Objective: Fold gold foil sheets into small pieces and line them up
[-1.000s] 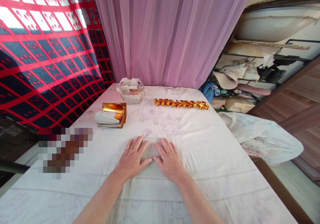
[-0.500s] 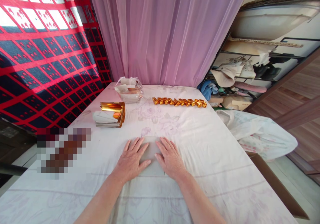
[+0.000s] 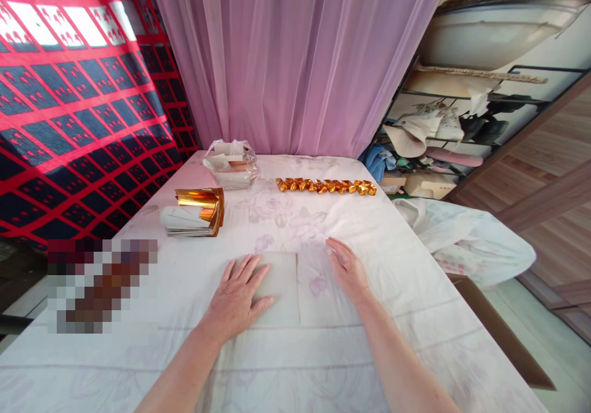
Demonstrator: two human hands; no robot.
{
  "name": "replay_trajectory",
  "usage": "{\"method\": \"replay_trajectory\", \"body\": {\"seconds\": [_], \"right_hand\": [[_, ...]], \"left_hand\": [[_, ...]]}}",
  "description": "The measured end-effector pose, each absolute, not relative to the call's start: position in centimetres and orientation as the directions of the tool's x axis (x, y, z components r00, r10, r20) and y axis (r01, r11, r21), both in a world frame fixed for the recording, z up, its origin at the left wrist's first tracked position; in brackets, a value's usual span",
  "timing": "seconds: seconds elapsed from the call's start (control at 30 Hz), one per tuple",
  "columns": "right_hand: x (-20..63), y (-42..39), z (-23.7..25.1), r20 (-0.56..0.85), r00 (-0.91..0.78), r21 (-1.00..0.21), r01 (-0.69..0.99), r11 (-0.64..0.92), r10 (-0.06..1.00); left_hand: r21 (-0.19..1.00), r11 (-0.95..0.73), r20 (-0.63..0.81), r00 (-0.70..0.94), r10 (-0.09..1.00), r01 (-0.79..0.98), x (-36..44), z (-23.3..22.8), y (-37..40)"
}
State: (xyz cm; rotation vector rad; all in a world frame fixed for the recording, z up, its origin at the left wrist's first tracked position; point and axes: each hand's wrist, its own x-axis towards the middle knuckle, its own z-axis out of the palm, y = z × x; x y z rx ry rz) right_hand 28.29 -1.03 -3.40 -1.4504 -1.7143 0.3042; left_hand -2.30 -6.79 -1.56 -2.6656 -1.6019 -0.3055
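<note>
A pale, greyish-white sheet [image 3: 284, 287] lies flat on the table in front of me. My left hand [image 3: 240, 293] rests palm down on its left part, fingers spread. My right hand [image 3: 349, 271] is off to the right of the sheet, over the cloth, its fingers stretched and nothing visible in them. Beyond my left hand stands a curved stack of gold foil paper [image 3: 198, 213] with white backing. Farther back, a row of folded gold foil pieces [image 3: 325, 186] runs from left to right.
A clear plastic bag [image 3: 231, 165] with papers inside sits at the far left of the cloth-covered table [image 3: 397, 314]. At the left edge is a blurred-out patch. Right of the table are a white plastic bag [image 3: 484, 231], a cardboard box [image 3: 503, 333] and a shelf with shoes.
My right hand has lifted off the sheet and moved right, uncovering its right edge. My left hand stays on the sheet. The whole view has shifted slightly.
</note>
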Motion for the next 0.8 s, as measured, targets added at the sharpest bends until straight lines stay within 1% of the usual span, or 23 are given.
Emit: {"method": "replay_trajectory", "body": {"seconds": [0.1,0.33,0.47,0.53,0.57,0.67,0.73,0.8], "right_hand": [[29.3,-1.4,-4.0,0.429,0.084,-0.705,0.654,0.275,0.899],[29.7,-2.9,-4.4,0.393,0.181,-0.750,0.631,0.200,0.902],[30.8,-2.8,-4.8,0.352,0.263,-0.839,0.514,0.179,0.898],[32.2,-2.5,-4.9,0.335,0.362,-0.877,0.457,0.148,0.870],[33.1,-2.3,-4.9,0.331,0.436,-0.886,0.448,0.117,0.837],[35.8,-2.1,-5.0,0.252,0.631,-0.903,0.426,-0.057,0.733],[37.1,-2.2,-5.1,0.240,0.656,-0.891,0.441,-0.105,0.716],[37.6,-2.4,-5.2,0.313,0.644,-0.829,0.544,-0.129,0.698]], "left_hand": [[0.076,-0.475,0.189,0.455,0.870,0.877,-2.3,-1.5,-6.8],[0.093,-0.479,0.194,0.456,0.868,0.873,-2.3,-1.5,-6.8],[0.104,-0.478,0.211,0.451,0.867,0.872,-2.4,-1.7,-6.7],[0.105,-0.480,0.215,0.451,0.866,0.871,-2.3,-1.7,-6.7],[0.106,-0.480,0.215,0.451,0.866,0.871,-2.3,-1.7,-6.7],[0.112,-0.476,0.203,0.449,0.870,0.872,-2.3,-1.5,-6.7],[0.112,-0.468,0.192,0.443,0.876,0.877,-2.2,-1.5,-6.6],[0.115,-0.460,0.195,0.434,0.880,0.881,-2.2,-1.5,-6.6]]}}
